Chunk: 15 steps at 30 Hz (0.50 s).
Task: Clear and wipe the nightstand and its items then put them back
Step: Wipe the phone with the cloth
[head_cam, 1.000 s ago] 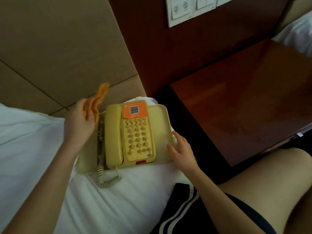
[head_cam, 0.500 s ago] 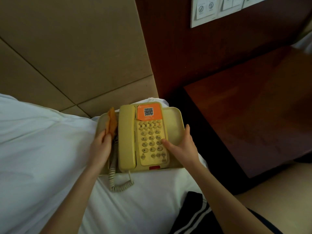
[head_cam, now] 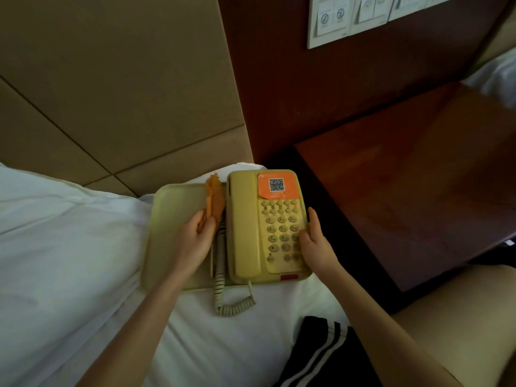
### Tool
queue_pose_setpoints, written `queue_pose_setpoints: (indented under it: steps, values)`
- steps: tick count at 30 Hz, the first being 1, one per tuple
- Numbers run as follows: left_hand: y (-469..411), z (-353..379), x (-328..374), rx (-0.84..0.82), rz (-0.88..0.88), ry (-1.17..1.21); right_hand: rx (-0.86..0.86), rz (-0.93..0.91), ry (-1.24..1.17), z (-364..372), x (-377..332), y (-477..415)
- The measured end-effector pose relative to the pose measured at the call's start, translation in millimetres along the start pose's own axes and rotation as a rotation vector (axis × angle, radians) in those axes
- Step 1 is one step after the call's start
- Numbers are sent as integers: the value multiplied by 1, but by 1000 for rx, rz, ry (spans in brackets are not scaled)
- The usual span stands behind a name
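A pale yellow desk telephone point(head_cam: 245, 224) with an orange QR sticker lies on a yellow tray point(head_cam: 173, 219) on the white bed. My left hand point(head_cam: 192, 244) holds a folded orange cloth point(head_cam: 215, 199) against the tray, in the gap beside the handset. My right hand point(head_cam: 315, 247) grips the phone's right edge, thumb on the keypad. The phone's coiled cord point(head_cam: 223, 297) loops onto the sheet in front. The dark wooden nightstand point(head_cam: 405, 196) stands bare to the right.
A white bed sheet point(head_cam: 69, 261) spreads left and in front. A tan padded headboard point(head_cam: 111, 79) rises behind. A white switch panel point(head_cam: 335, 20) is on the wood wall above the nightstand. My leg in black striped shorts point(head_cam: 315, 356) is at the lower right.
The phone has slid to the right on the tray, baring the tray's left half. My left hand came down with the cloth from the air to the tray beside the handset.
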<state>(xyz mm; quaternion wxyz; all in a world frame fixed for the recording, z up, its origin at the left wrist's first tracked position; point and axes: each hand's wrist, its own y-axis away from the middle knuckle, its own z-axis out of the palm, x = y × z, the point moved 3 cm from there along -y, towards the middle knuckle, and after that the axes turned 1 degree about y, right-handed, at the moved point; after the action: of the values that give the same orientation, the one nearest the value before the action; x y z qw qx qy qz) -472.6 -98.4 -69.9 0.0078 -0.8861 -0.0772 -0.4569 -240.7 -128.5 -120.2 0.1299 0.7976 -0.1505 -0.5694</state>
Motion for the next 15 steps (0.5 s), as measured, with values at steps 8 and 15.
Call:
queue_pose_setpoints:
  steps: [8, 15]
  values:
    - [-17, -25, -4, 85, 28, -195, -21, -54, -232, -1, 13, 4]
    - [-47, -23, -15, 0, 360, -845, 0, -168, -115, -3, 20, 29]
